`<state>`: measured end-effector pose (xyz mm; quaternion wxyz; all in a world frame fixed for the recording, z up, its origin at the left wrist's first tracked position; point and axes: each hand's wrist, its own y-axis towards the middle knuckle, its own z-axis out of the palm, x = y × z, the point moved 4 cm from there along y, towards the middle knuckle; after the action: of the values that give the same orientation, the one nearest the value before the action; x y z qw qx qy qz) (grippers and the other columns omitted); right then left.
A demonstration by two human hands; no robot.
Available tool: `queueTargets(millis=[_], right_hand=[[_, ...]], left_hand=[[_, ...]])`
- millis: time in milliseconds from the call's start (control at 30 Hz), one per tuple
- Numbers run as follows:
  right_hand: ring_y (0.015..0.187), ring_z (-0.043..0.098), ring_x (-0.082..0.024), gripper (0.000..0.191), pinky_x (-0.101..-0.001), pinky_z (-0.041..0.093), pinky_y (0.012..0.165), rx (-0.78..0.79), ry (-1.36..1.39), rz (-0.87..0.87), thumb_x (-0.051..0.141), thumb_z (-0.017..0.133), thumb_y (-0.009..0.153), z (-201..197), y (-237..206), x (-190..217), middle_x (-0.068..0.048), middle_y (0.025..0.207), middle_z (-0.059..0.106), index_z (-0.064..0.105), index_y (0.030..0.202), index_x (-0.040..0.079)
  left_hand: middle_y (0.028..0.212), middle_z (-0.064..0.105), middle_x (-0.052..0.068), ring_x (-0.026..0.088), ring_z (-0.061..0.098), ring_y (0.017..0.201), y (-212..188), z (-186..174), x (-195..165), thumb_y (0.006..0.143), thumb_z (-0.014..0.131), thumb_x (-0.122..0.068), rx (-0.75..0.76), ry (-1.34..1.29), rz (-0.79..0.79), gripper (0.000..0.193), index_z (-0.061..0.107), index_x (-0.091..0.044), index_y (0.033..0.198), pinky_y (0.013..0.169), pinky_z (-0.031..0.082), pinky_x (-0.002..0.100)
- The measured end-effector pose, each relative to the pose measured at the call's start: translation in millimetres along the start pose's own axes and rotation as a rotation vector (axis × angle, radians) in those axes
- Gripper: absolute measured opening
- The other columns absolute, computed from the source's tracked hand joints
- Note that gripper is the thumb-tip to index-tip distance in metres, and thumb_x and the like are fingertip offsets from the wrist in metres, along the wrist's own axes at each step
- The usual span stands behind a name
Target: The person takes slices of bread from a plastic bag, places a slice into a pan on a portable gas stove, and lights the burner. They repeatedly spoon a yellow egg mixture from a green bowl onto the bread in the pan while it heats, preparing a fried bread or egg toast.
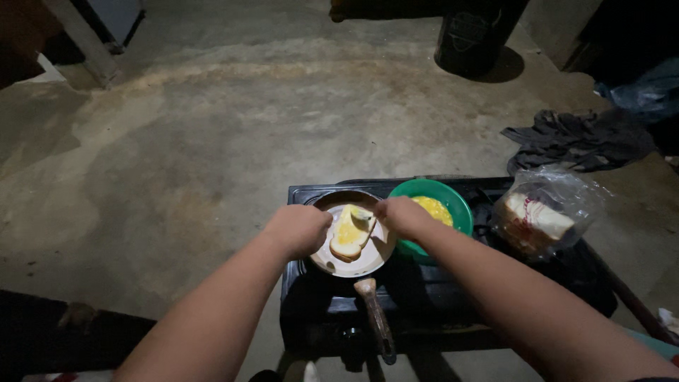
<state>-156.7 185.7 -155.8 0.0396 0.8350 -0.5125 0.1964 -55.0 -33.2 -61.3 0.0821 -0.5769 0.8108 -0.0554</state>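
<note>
Where both forearms reach down over the black stove (424, 297) on the concrete floor (212, 141), the items stand as follows. Left hand (297, 230): curled at the left rim of the frying pan (339, 265); whether its grip closes on anything cannot be told. Right hand (402, 216): fingers pinched on the upper end of a bread slice (350, 237), yellow with egg, lying in the pan. Pan: wooden handle (375, 318) pointing toward the person. Green bowl (453, 205) of beaten egg: just right of the pan, on the stove. Clear bag of sliced bread (544, 216): at the stove's right end. Dark cloth (580, 138): on the floor beyond. Black bin (470, 35): far back.
</note>
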Motion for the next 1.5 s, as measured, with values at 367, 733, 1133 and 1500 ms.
queueTargets(millis=[367, 733, 1133, 1500], right_hand=[[0.094, 0.073, -0.032, 0.024, -0.0427, 0.058, 0.084, -0.012, 0.081, -0.013, 0.026, 0.072, 0.086, -10, -8, -3, -0.012, 0.101, 0.076, 0.079, 0.107, 0.019], [0.091, 0.075, -0.029, 0.026, -0.0417, 0.058, 0.083, 0.236, 0.089, -0.107, 0.026, 0.074, 0.084, 21, -37, -2, -0.011, 0.098, 0.079, 0.080, 0.108, 0.022], [0.110, 0.069, -0.035, 0.036, -0.0476, 0.056, 0.094, -0.069, -0.235, 0.377, 0.018, 0.060, 0.090, -62, -53, -132, -0.014, 0.120, 0.072, 0.076, 0.121, 0.027], [0.116, 0.069, -0.032, 0.036, -0.0450, 0.055, 0.099, 0.038, -0.188, 0.447, 0.020, 0.060, 0.093, -42, -86, -125, -0.012, 0.128, 0.070, 0.074, 0.125, 0.030]], left_hand=[[0.106, 0.073, 0.018, 0.039, 0.070, 0.100, 11, 6, -14, 0.089, 0.059, -0.019, 0.043, -0.055, -0.014, 0.034, 0.059, -0.009, 0.121, 0.085, 0.056, 0.051], [0.102, 0.073, 0.017, 0.039, 0.070, 0.098, 12, 7, -11, 0.086, 0.064, -0.021, 0.058, -0.033, 0.012, 0.038, 0.056, -0.008, 0.122, 0.084, 0.056, 0.051], [0.106, 0.073, 0.017, 0.038, 0.070, 0.100, 12, 4, -15, 0.087, 0.062, -0.017, 0.056, -0.038, -0.004, 0.034, 0.059, -0.010, 0.120, 0.085, 0.056, 0.051], [0.107, 0.073, 0.016, 0.037, 0.070, 0.101, 13, 3, -16, 0.088, 0.062, -0.019, 0.070, -0.030, -0.014, 0.034, 0.061, -0.010, 0.120, 0.086, 0.056, 0.050]])
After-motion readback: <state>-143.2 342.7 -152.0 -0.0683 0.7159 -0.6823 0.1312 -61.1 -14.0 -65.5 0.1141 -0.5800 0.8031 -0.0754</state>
